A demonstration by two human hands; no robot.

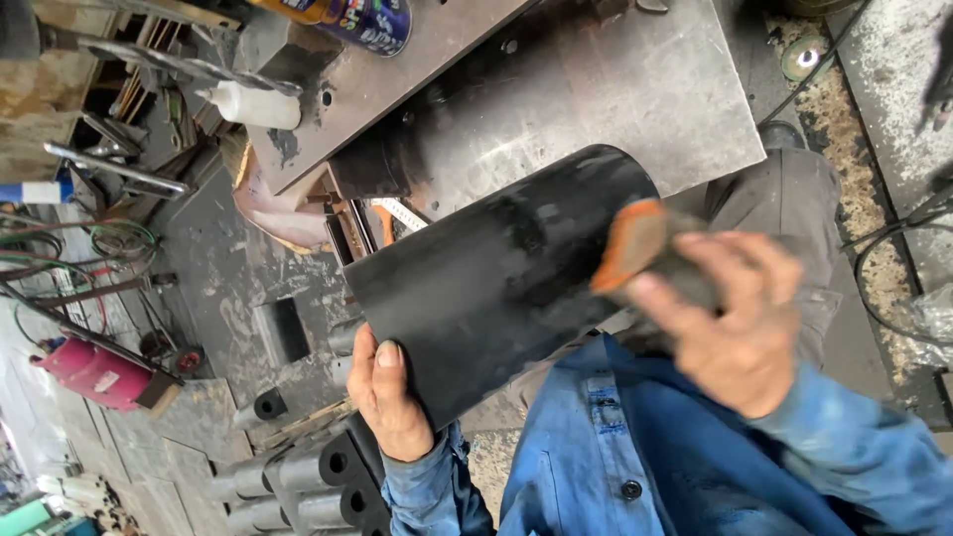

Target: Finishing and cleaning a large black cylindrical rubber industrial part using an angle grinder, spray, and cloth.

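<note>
Matt black metal cylinder (496, 278), smooth with a dull sheen and faint scuffs. Orange-edged abrasive pad (635, 248), rough and worn grey. Steel plate (615, 89) behind, scratched and stained, bare grey. Blue cloth sleeves (695, 467), faded and grimy.

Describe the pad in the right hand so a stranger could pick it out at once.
Find the big black cylinder held across the middle. At its right end, the right hand presses a dark sanding pad against it. Its orange face sets it apart.
</note>
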